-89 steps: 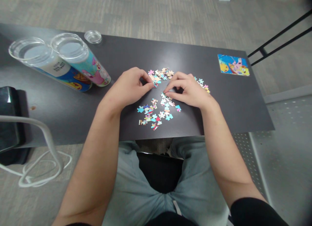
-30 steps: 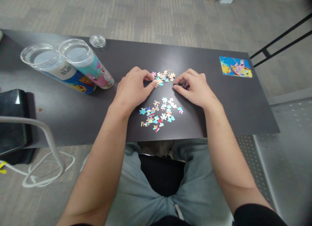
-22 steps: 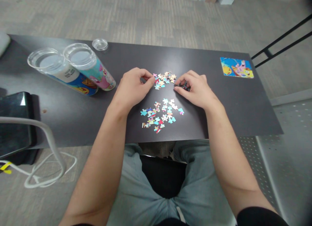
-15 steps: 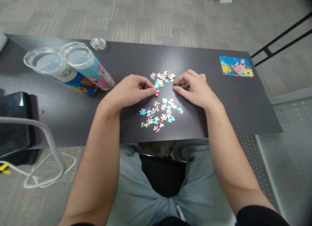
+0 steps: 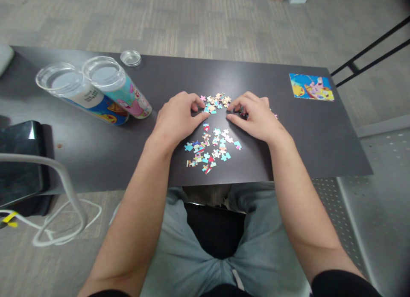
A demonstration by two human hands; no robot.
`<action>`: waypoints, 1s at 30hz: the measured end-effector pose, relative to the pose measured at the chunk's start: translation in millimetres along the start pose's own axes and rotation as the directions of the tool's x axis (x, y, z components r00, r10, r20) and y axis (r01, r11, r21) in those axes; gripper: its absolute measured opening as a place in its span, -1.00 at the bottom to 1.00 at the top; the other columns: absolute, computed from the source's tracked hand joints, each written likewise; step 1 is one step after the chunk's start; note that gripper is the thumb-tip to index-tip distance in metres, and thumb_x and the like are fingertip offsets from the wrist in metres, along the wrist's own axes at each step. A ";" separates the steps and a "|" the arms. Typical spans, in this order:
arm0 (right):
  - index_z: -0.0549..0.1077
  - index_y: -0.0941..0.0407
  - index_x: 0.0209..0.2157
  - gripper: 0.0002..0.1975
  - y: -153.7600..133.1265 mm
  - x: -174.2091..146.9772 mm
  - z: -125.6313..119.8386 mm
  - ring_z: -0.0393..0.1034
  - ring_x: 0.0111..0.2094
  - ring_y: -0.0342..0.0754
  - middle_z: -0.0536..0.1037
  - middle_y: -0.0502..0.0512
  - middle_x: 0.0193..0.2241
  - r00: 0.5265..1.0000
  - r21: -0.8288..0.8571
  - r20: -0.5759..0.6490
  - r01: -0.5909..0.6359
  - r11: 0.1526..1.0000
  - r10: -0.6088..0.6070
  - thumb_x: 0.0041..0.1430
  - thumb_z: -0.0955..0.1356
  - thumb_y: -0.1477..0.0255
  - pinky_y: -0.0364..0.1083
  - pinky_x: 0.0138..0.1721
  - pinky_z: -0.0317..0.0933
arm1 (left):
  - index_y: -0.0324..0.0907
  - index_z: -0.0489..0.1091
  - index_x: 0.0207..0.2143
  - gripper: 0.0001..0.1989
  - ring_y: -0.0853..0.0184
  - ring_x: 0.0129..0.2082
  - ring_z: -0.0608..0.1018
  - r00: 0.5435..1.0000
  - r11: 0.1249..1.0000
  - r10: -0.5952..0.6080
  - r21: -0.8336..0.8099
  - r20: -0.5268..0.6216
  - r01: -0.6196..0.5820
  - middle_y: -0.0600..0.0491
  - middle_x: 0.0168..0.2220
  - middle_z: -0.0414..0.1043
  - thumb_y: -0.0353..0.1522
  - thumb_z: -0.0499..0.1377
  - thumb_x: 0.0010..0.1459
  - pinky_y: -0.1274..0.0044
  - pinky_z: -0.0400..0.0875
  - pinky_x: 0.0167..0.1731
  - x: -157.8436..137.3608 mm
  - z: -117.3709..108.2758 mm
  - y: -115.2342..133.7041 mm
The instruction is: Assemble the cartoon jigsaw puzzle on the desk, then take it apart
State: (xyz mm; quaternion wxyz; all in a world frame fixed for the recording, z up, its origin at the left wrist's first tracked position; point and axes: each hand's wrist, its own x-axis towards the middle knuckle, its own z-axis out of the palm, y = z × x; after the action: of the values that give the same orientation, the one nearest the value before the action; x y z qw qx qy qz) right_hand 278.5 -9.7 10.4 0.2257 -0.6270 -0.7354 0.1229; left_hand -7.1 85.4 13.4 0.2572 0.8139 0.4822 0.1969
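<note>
Loose jigsaw puzzle pieces lie on the dark table in groups. My left hand (image 5: 179, 117) rests at the left side of the upper group of puzzle pieces (image 5: 218, 101), its thumb and index finger apart at the edge of the group. Opposite it, my right hand (image 5: 254, 117) is curved over the table with a gap between thumb and fingertips. More puzzle pieces (image 5: 243, 113) show partly beneath the right palm, mostly hidden. Nearer to me spreads a lower group of puzzle pieces (image 5: 215, 149), with a red piece (image 5: 206, 127) at its top.
Two printed cylinder canisters with clear tops, one blue (image 5: 96, 102) and one pink and turquoise (image 5: 126, 89), stand at the left. Behind them lies a clear round lid (image 5: 130, 58). A cartoon picture card (image 5: 311, 87) is at the far right. A black device (image 5: 21, 160) sits at left.
My left hand has moved right and away from the red piece, which now lies uncovered, and its fingers have spread. The right hand has barely moved; a few pieces now show at its outer side.
</note>
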 end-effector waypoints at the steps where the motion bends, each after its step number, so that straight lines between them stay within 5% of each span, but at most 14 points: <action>1: 0.70 -0.07 0.11 -0.82 0.0 -0.2 -0.1 0.69 0.08 0.33 0.77 0.22 0.11 1.000 0.007 0.001 -0.003 1.000 0.003 0.60 0.51 0.22 0.38 0.42 0.33 | 0.03 0.79 0.01 -0.77 0.20 -0.18 0.60 1.000 1.000 0.009 -0.007 0.011 -0.008 0.01 0.02 0.77 -0.16 0.57 0.35 0.23 0.47 -0.06 0.4 -1.3 -2.0; 5: 0.70 -0.09 0.12 -0.81 0.3 -0.9 -1.1 0.69 0.07 0.33 0.77 0.21 0.13 1.000 0.021 0.004 -0.012 1.000 0.012 0.59 0.51 0.21 0.40 0.45 0.31 | 0.03 0.82 -0.01 -0.83 0.21 -0.18 0.60 0.997 0.998 0.044 -0.046 0.066 -0.041 0.01 0.00 0.75 -0.24 0.50 0.37 0.24 0.54 0.01 0.9 -8.9 -10.6; 12: 0.69 -0.13 0.15 -0.80 -1.6 -0.8 -2.8 0.68 0.09 0.36 0.77 0.21 0.15 0.999 -0.003 0.026 -0.019 1.000 0.019 0.61 0.51 0.18 0.43 0.46 0.31 | 0.02 0.78 -0.07 -0.81 0.18 -0.16 0.58 1.000 0.999 0.027 -0.044 -0.014 -0.027 -0.03 0.05 0.67 -0.18 0.55 0.30 0.23 0.52 -0.03 -1.9 -6.0 -8.8; 18: 0.69 -0.12 0.14 -0.79 -2.1 -1.1 -2.9 0.67 0.07 0.35 0.77 0.21 0.14 0.999 0.006 0.027 -0.025 1.000 0.025 0.60 0.50 0.16 0.44 0.46 0.29 | 0.01 0.66 -0.19 -0.87 0.19 -0.21 0.60 0.999 0.995 -0.028 -0.093 0.017 0.029 0.05 -0.15 0.66 -0.27 0.53 0.29 0.25 0.47 -0.09 -4.4 -12.9 0.7; 30: 0.70 -0.13 0.14 -0.78 1.1 -0.8 -1.1 0.65 0.07 0.35 0.76 0.21 0.13 0.999 0.019 0.026 -0.021 1.000 0.020 0.63 0.50 0.11 0.45 0.45 0.33 | 0.01 0.70 -0.01 -0.73 0.22 -0.24 0.57 1.000 0.992 -0.004 -0.123 0.025 0.007 0.01 0.01 0.78 -0.24 0.52 0.26 0.24 0.55 -0.04 -2.7 -12.4 -9.2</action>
State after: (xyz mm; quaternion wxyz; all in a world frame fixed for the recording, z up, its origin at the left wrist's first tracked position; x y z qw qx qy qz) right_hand 280.1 -10.4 10.7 0.2211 -0.6307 -0.7305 0.1404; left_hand -21.7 89.6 17.4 0.3134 0.7976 0.4682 0.2156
